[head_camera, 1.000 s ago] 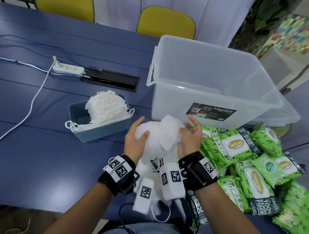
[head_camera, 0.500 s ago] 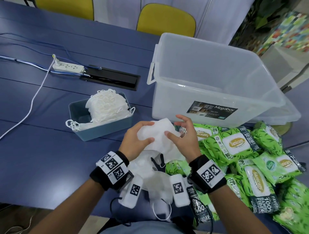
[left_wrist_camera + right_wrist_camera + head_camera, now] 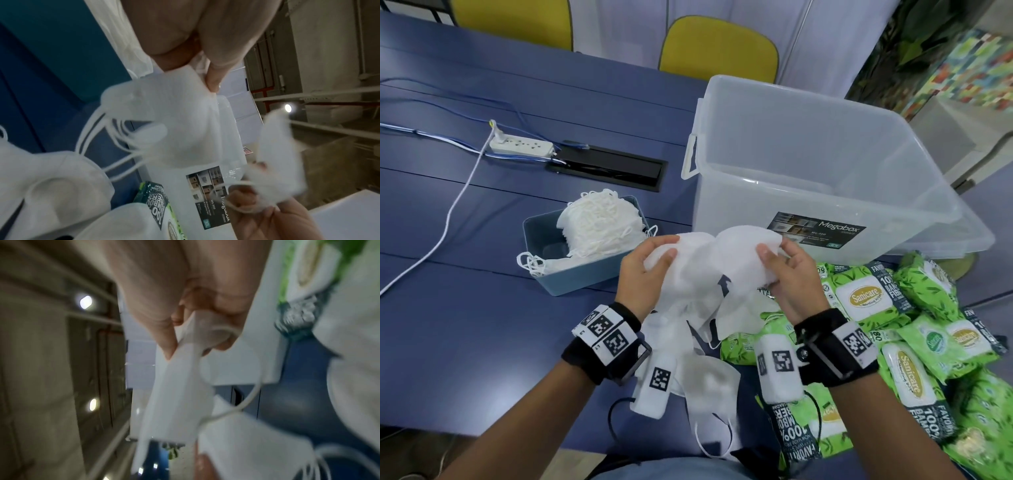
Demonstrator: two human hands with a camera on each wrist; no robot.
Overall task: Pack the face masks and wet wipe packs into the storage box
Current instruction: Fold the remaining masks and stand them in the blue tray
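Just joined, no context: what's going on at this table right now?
A person is packing supplies. Both hands, left hand and right hand, grip a bunch of white masks held up in front of the clear storage box, which looks empty so far. More masks sit in a small blue bin and lie loose near the table edge. Green wipe packs are piled on the table to the right, not yet packed.

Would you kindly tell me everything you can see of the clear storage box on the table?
The storage box is a large tub of clear, frosted-looking plastic with a thick rim and a white handle clip at its left end. It stands upright and open, no lid on it, on the blue table. A dark label reading Megabox is on its near wall. It looks empty. Green wipe packs lie against its near side; neither hand touches it.
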